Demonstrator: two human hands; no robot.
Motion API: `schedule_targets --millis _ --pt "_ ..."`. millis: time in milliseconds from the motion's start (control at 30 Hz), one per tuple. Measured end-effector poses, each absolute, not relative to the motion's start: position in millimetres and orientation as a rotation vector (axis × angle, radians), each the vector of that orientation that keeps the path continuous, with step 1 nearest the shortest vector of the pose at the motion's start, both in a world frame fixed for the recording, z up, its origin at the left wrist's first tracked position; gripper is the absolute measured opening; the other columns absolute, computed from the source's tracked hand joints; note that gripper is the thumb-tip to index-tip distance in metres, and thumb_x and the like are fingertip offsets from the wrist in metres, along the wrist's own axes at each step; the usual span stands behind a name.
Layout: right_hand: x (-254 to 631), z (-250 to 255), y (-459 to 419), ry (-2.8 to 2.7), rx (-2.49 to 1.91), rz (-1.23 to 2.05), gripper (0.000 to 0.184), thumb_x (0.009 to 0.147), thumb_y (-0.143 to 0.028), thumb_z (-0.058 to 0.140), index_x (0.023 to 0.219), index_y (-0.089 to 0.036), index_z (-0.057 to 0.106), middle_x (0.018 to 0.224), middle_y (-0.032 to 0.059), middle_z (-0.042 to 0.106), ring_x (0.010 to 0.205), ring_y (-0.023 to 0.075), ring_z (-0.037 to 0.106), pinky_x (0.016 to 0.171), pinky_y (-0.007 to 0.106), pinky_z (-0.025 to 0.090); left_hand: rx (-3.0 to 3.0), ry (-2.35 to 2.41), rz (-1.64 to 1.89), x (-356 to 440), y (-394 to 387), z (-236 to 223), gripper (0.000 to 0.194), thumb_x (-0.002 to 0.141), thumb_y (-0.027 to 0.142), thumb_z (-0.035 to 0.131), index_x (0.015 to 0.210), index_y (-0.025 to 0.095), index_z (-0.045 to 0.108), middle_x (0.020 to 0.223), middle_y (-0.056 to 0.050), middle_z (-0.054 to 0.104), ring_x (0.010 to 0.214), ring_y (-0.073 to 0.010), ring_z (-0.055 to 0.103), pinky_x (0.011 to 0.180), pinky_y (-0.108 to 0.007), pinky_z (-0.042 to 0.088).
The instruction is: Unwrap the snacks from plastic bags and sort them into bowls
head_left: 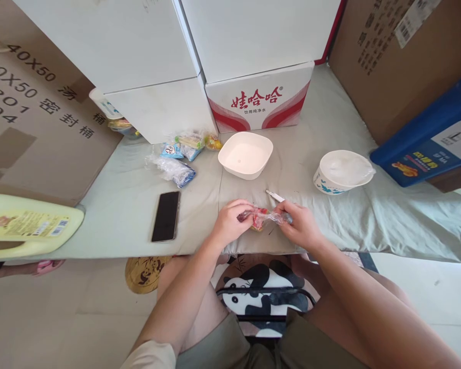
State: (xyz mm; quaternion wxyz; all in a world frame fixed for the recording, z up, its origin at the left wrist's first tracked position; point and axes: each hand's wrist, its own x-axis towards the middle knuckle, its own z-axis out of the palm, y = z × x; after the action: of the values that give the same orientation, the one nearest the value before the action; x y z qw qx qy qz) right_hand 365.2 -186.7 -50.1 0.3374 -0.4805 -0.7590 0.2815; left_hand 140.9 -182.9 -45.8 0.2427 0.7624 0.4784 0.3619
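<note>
My left hand (234,221) is closed on one end of a small red packet in transparent plastic wrap (258,219), just above the front part of the covered table. My right hand (301,224) pinches the twisted wrap at the other end, so the plastic stretches between both hands. A slim white tool, perhaps a utility knife (274,195), sticks out past my right fingers; whether it is held or lies on the cloth I cannot tell. Beyond my hands stands a white square bowl (246,156). The packet's contents are partly hidden by my fingers.
A phone (166,216) lies left of my hands, with wrapped packets (176,166) behind it. A paper tub (343,174) with a plastic liner stands right. White boxes (259,97), brown cartons (42,113), a yellow jug (30,225) and a blue container (426,138) surround the table.
</note>
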Motion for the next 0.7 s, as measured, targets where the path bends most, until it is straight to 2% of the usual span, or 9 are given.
schedule_targets --millis 167,567,700 --pt "365.1 -49.4 -186.7 -1.96 -1.267 0.739 0.008 0.077 -0.018 0.053 0.081 -0.024 0.054 0.078 0.0024 0.07 0.072 0.0197 0.063 0.068 0.03 0.047 2.05 1.353 0.971 139.1 -181.5 -48.1 0.018 0.083 0.013 0.063 0.094 0.021 0.075 0.103 -0.006 0.076 0.105 -0.0207 0.071 0.09 -0.033 0.059" --pt "364.5 -50.0 -184.7 -1.916 -1.321 0.764 0.008 0.079 -0.019 0.051 0.083 -0.024 0.055 0.086 0.0036 0.073 0.078 0.0201 0.066 0.073 0.032 0.048 1.823 1.397 1.015 138.8 -181.2 -46.2 0.019 0.087 0.022 0.061 0.096 0.018 0.078 0.101 -0.008 0.079 0.102 -0.0238 0.073 0.09 -0.037 0.06" --pt "364.6 -48.1 -185.1 -1.894 -1.324 0.721 0.007 0.077 -0.019 0.051 0.081 -0.024 0.054 0.084 0.0033 0.073 0.075 0.02 0.065 0.068 0.031 0.047 1.788 1.421 0.986 137.8 -181.8 -43.8 0.021 0.088 0.027 0.06 0.096 0.019 0.078 0.102 -0.008 0.078 0.102 -0.0238 0.074 0.092 -0.038 0.059"
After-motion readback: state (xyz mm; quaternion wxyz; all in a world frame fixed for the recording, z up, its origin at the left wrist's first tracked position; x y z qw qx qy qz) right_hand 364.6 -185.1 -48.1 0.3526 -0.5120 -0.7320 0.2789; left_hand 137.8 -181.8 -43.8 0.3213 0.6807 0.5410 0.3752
